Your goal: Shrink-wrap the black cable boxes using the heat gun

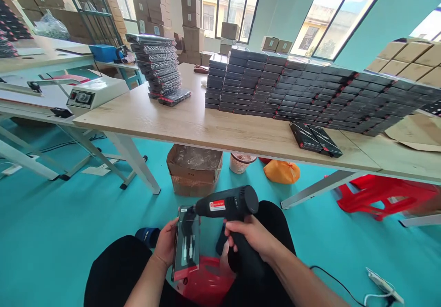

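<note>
In my left hand [166,243] is a slim black and red retail box [182,265], held upright by its left edge. Two white cable plugs show through its front, and its surface looks glossy. My right hand [248,234] is wrapped round the handle of a black heat gun [237,202] with a red and white label. The gun's narrow nozzle points left at the top of the box, touching or very close to it; I cannot tell which. Both things are above my lap, in front of a red stool [203,284].
A long wooden table [193,123] stands ahead, with a wide stack of black boxes [275,86], a pile of wrapped boxes [160,65] and two loose boxes [315,138]. Below are a carton of clear film [195,178], a bin [240,163] and an orange bag [281,171]. A power strip [382,281] lies right.
</note>
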`<state>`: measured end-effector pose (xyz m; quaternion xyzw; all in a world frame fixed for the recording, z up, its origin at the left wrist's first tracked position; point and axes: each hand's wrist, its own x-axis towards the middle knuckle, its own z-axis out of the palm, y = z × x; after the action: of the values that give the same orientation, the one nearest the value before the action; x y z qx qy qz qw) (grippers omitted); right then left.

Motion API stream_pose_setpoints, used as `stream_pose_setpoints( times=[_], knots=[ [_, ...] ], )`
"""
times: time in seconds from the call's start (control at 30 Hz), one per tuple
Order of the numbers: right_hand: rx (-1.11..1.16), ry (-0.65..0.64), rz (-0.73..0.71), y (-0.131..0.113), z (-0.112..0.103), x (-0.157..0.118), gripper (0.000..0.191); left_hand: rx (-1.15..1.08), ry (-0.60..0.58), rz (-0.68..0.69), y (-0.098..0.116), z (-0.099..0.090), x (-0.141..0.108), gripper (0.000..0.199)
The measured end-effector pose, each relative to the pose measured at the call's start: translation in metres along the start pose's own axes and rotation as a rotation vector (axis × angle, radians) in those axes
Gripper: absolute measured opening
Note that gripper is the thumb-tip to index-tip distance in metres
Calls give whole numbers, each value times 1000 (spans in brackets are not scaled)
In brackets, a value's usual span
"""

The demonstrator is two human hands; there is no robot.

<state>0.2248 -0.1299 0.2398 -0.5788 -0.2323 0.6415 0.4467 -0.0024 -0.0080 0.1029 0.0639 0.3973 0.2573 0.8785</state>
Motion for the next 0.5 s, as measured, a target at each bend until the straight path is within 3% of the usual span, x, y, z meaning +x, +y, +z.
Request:
stream_pose_setpoints(
  times=[0.1, 0.17, 0.2, 0.27, 0.37, 0.43, 0.5],
  knots=[
    [-88, -286, 102, -12, 3, -4, 27, -16, 51, 17, 4, -2, -3, 45],
    [-247, -488, 209, -15, -6, -19, 17, -51, 39, 86, 9, -5, -7, 49],
    [-322, -500, 257, -14, -14, -28, 13, -82, 28, 120, 12, -6, -8, 54],
    [-374, -379, 259, -4, -36, -42, 9, -181, 31, 193, 18, -8, -10, 61],
    [-179, -123, 213, 24, -71, -47, 30, -357, 83, 351, 28, -13, -12, 62],
    [-50, -37, 194, 45, -87, -39, 42, -392, 142, 460, 35, -15, -14, 57],
    [55, 85, 148, 60, -93, -30, 42, -339, 233, 532, 43, -14, -19, 44]
  ],
)
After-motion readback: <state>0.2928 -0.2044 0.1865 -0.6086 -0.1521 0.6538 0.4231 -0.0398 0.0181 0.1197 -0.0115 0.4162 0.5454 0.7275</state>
